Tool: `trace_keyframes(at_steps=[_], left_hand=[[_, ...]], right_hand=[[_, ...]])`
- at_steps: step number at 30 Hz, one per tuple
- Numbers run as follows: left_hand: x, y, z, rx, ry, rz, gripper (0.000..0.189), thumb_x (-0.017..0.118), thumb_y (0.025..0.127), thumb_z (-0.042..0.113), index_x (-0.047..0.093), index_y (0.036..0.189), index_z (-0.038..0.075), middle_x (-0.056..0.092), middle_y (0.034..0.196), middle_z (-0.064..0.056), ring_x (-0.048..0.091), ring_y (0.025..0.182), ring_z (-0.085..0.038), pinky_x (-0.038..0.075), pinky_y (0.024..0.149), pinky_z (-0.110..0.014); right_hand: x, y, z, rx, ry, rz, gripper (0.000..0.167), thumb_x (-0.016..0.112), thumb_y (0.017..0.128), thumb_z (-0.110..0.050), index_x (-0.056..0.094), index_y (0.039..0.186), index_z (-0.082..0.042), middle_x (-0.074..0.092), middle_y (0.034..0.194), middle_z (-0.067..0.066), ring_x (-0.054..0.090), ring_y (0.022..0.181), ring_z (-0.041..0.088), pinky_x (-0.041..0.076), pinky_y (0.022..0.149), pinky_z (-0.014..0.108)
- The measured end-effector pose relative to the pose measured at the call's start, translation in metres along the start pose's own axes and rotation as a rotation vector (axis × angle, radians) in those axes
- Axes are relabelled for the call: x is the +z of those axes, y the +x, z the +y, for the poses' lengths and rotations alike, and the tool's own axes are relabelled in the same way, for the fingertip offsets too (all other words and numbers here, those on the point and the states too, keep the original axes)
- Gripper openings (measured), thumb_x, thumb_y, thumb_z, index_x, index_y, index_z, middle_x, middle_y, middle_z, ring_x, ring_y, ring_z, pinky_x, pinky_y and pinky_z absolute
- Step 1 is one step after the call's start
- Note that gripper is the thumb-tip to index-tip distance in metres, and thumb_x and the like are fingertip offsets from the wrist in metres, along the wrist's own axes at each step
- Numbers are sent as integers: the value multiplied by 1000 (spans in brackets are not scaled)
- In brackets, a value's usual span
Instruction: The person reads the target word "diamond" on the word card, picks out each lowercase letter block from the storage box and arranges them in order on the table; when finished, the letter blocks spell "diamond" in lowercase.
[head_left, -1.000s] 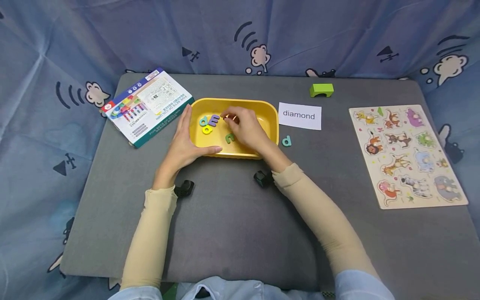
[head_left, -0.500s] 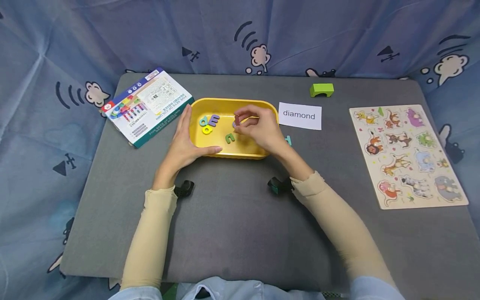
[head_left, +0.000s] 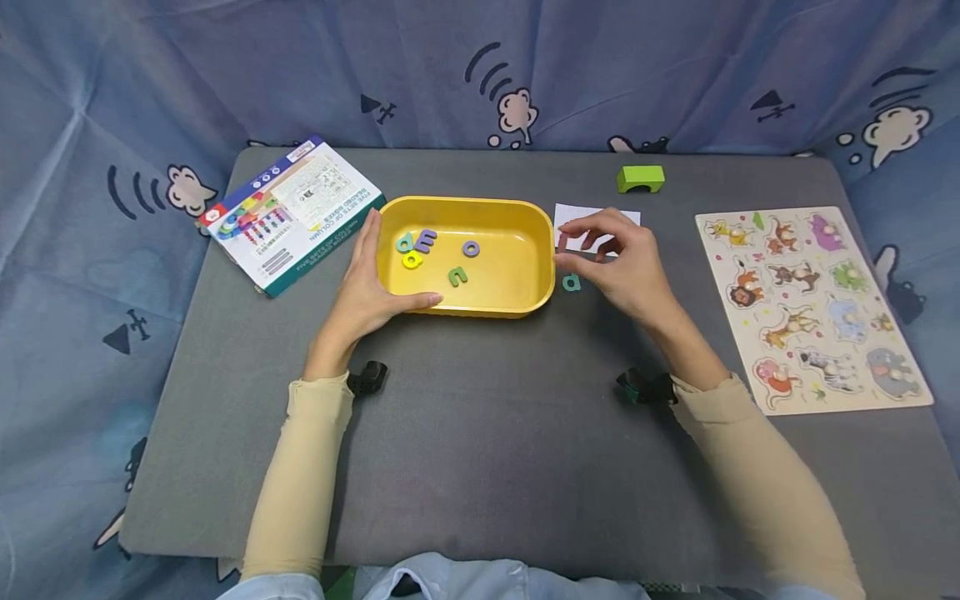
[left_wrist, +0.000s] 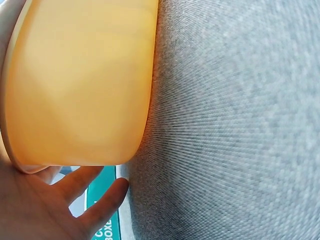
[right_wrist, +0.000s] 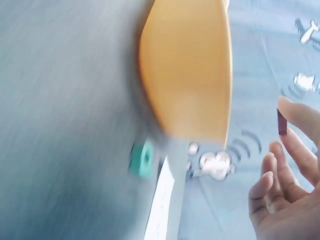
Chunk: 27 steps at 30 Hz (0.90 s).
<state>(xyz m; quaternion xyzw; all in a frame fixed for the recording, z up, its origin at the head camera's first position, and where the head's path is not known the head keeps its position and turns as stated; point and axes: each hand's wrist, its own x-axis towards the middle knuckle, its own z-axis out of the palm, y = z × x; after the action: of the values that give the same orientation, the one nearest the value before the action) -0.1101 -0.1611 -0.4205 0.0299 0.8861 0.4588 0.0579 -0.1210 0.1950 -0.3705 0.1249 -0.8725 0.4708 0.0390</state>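
Tabletop (head_left: 480, 442) across the lower frame. Tray (head_left: 510, 287) at upper centre, liable to pivot if knocked at the free right end. Left hand (head_left: 363, 287) at the tray's left end, fingers straight and spread wide: probably light restraint against a bump. Right hand (head_left: 630, 265) right of the tray, partly hiding the white card (head_left: 573, 212): likely to shift it if lowered carelessly. Teal letter (head_left: 577, 282) just beside the tray's right end, easily brushed aside. Dark red piece (right_wrist: 282, 122) pinched narrowly in the right fingers, so apt to slip or drop askew.
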Motion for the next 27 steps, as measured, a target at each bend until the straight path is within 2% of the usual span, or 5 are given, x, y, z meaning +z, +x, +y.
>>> trace_keyframes(at_steps=[4, 8, 11, 15, 27], left_hand=[[0, -1, -1, -3, -9, 1, 146, 101, 68, 45, 1, 173, 26, -3, 180, 9, 7, 166, -22, 16, 132, -60], [0, -1, -1, -5, -11, 0, 146, 101, 68, 45, 1, 173, 27, -3, 180, 9, 7, 166, -22, 15, 132, -60], [0, 0, -1, -9, -14, -3, 146, 100, 68, 46, 0, 173, 28, -2, 180, 9, 8, 166, -22, 16, 132, -60], [0, 0, -2, -10, -13, -2, 146, 100, 68, 46, 0, 173, 28, -2, 180, 9, 10, 166, -23, 17, 132, -60], [-1, -1, 0, -15, -30, -8, 146, 101, 67, 46, 2, 173, 26, -1, 180, 8, 10, 165, -22, 16, 133, -59]], right_hand=[[-15, -6, 18, 36, -110, -6, 34, 89, 87, -10, 78, 119, -6, 71, 114, 12, 53, 93, 18, 43, 75, 19], [-23, -12, 36, 91, -178, -54, 32, 87, 89, -10, 79, 119, -5, 67, 109, 14, 54, 92, 22, 40, 75, 19], [-24, -16, 45, 123, -203, -93, 31, 86, 90, -11, 79, 119, -5, 67, 109, 16, 57, 92, 25, 40, 75, 19], [-22, -19, 55, 110, -219, -126, 33, 87, 89, -14, 79, 119, -3, 70, 108, 20, 59, 90, 28, 38, 72, 17], [-15, -20, 64, 162, -263, -134, 31, 90, 86, -13, 82, 115, -5, 69, 98, 18, 53, 85, 26, 36, 70, 24]])
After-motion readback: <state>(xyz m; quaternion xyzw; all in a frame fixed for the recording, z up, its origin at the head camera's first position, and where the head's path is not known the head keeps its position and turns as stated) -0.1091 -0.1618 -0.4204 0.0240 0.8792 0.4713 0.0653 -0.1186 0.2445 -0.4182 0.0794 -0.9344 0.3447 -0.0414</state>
